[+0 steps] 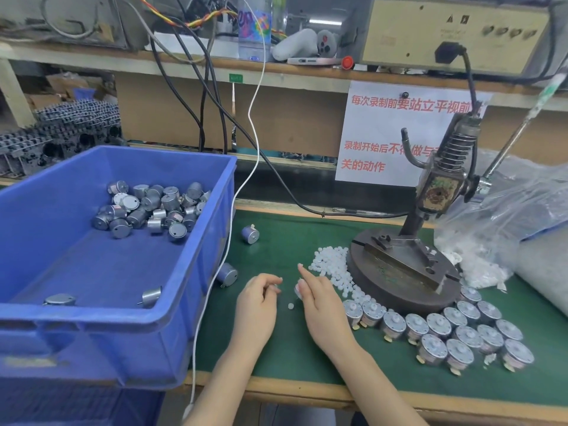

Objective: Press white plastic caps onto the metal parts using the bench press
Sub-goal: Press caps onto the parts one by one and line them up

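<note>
My left hand (259,298) hovers over the green mat (276,348) with its fingers curled, pinching what looks like a small white cap at the fingertips. Just to its right, my right hand (319,305) grips a metal part (297,291), mostly hidden by the thumb, with the index finger stretched out. One loose white cap (290,306) lies on the mat between the hands. A pile of white caps (329,262) lies against the bench press (399,272), which stands to the right with nothing on its base.
A blue bin (184,302) at the left holds several metal parts (150,207). Two loose metal parts (250,234) (228,274) lie beside it. Several capped parts (445,330) line the press base's front. A plastic bag of caps (491,241) sits at the right. A white cable (233,210) hangs by the bin.
</note>
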